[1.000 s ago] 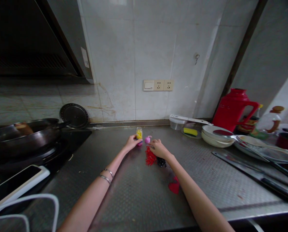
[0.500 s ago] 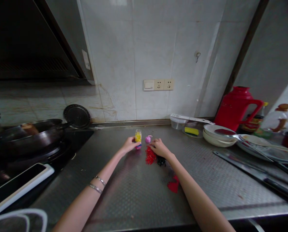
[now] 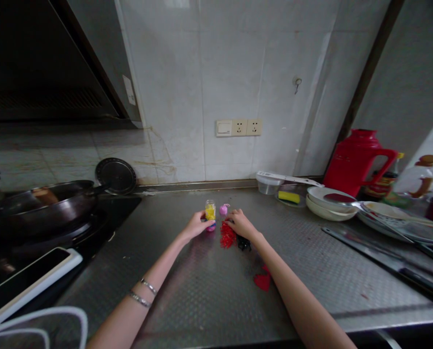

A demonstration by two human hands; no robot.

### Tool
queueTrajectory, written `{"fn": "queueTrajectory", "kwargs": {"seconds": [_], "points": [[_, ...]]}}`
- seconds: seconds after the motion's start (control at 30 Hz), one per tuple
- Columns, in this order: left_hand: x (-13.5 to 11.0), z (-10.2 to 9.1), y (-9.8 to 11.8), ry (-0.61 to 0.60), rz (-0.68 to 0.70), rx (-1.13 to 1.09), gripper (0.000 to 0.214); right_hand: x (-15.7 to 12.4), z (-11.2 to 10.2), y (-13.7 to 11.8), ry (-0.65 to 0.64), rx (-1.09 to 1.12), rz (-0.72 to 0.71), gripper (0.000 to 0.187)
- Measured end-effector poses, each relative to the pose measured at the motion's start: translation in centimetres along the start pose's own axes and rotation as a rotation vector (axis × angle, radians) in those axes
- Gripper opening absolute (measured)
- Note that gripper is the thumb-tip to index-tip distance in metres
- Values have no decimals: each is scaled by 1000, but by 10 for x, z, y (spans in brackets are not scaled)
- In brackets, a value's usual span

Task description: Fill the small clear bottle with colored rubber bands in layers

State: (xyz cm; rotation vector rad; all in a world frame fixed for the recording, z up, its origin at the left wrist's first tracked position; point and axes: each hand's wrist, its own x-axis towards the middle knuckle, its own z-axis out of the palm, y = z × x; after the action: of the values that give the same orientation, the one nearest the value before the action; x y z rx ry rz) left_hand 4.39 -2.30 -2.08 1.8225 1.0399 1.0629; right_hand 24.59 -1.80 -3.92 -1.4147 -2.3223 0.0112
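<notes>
My left hand (image 3: pixel 196 226) is closed around a small clear jar (image 3: pixel 210 211) standing upright. Yellow bits fill its upper part, with blue and pink below. Just right of it, a pile of small red stringy pieces (image 3: pixel 228 235) lies on the metal counter. My right hand (image 3: pixel 242 225) rests at that pile, fingers curled and fingertips at its upper edge; whatever they pinch is too small to make out. Beside the red pile, partly under my right hand, is a black pile (image 3: pixel 244 243) of similar pieces. A small pink round item (image 3: pixel 224 209) sits behind the red pile.
Red flat pieces (image 3: pixel 262 281) lie beside my right forearm. To the right are a knife (image 3: pixel 365 252), stacked bowls (image 3: pixel 330 208), a yellow sponge (image 3: pixel 289 197) and a red thermos (image 3: pixel 354 162). At left, a pan (image 3: pixel 56 206) sits on the stove near a white-edged device (image 3: pixel 30 286).
My left hand and the jar have come slightly nearer to me. My right hand stays at the red pile with little visible change.
</notes>
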Motion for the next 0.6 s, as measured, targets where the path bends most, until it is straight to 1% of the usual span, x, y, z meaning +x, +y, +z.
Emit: {"fn": "queueTrajectory", "kwargs": {"seconds": [0.17,0.33,0.47,0.6], "points": [[1,1,-3,-18,-3,-11,29,1,1,0,25,8,-42,21],[-1,-2,-5,-41,-25,-48,32,2,-1,1,-7,-29,-106,28],[-3,-4,-2,-74,-37,-77,34,1,-5,-1,-15,-10,-110,29],[-4,-4,2,-66,-40,-117,38,-1,-7,-4,-37,-5,-60,29]]}}
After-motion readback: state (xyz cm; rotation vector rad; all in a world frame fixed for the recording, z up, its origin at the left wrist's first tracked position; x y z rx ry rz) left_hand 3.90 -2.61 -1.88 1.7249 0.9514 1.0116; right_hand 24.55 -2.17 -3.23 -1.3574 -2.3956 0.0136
